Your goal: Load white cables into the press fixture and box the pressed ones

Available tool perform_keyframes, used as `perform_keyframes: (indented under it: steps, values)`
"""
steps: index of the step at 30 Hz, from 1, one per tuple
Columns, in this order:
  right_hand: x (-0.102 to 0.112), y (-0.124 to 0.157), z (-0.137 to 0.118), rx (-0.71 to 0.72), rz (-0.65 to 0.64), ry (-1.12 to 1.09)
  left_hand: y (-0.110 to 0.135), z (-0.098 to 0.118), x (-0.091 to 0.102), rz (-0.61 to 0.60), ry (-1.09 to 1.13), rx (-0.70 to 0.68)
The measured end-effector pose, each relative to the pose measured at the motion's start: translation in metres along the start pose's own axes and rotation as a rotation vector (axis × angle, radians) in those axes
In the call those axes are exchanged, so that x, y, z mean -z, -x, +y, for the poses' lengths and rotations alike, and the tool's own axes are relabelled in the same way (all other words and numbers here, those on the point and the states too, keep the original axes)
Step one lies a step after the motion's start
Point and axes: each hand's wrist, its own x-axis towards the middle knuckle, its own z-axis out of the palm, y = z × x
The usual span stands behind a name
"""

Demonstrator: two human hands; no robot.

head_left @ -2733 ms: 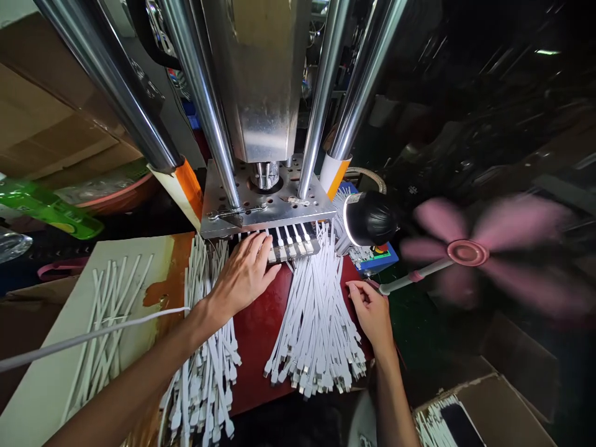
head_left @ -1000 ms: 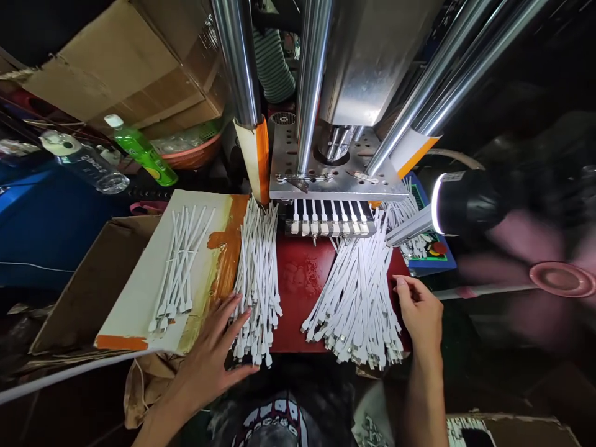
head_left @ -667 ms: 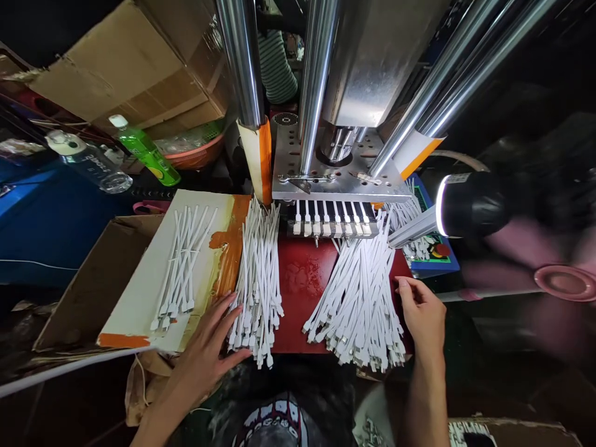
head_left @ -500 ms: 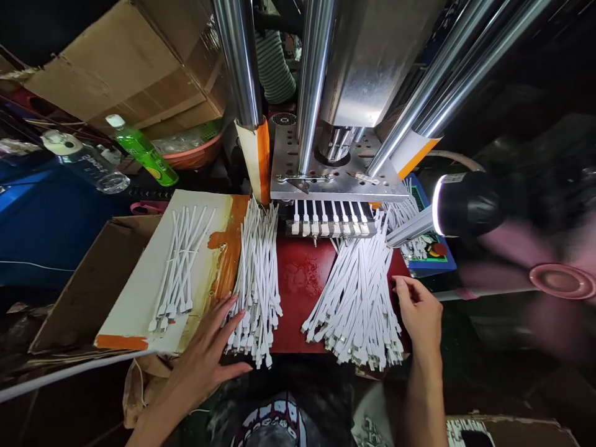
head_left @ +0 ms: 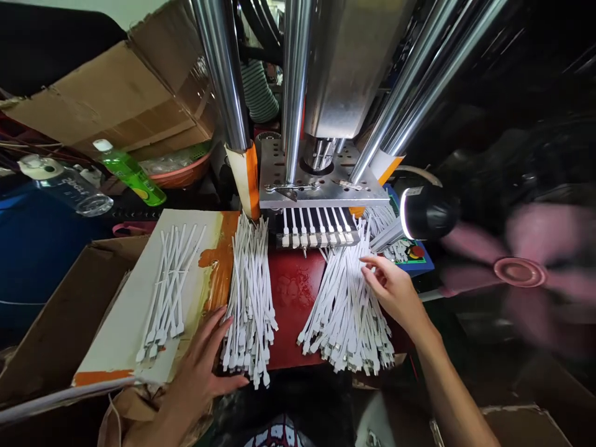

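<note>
My left hand [head_left: 200,369] lies beside the left pile of white USB cables [head_left: 251,298], fingers spread, fingertips at the pile's left edge. Over the upper right of another, wider pile of white USB cables [head_left: 347,310] is my right hand [head_left: 395,292], fingers loosely bent and apart, with no cable visible in them. Both piles rest on a red work surface [head_left: 295,292]. Behind them, a black fixture [head_left: 319,226] under the press plate [head_left: 321,195] holds a row of several white cables with their plugs facing me.
A tied bundle of white cables [head_left: 170,285] lies on a white board [head_left: 116,323] at left. Bottles [head_left: 133,174] stand behind it. Steel press columns [head_left: 223,74] rise at the back. To the right are a ring lamp [head_left: 426,213] and a spinning pink fan [head_left: 519,273].
My right hand has moved left and inward from beside the right pile to above it. My left hand stays by the left pile. The whole view has shifted slightly.
</note>
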Motion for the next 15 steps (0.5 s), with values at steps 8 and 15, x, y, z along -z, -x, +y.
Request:
perform_keyframes:
  steps: [8, 15]
  values:
    - [-0.013, -0.096, -0.056, 0.275, -0.080, 0.421, -0.016, 0.001, -0.022, 0.087, 0.062, 0.101]
    - [-0.044, -0.198, -0.072, 0.281, -0.036, 0.614, -0.017, -0.004, -0.033, 0.190, 0.017, 0.029]
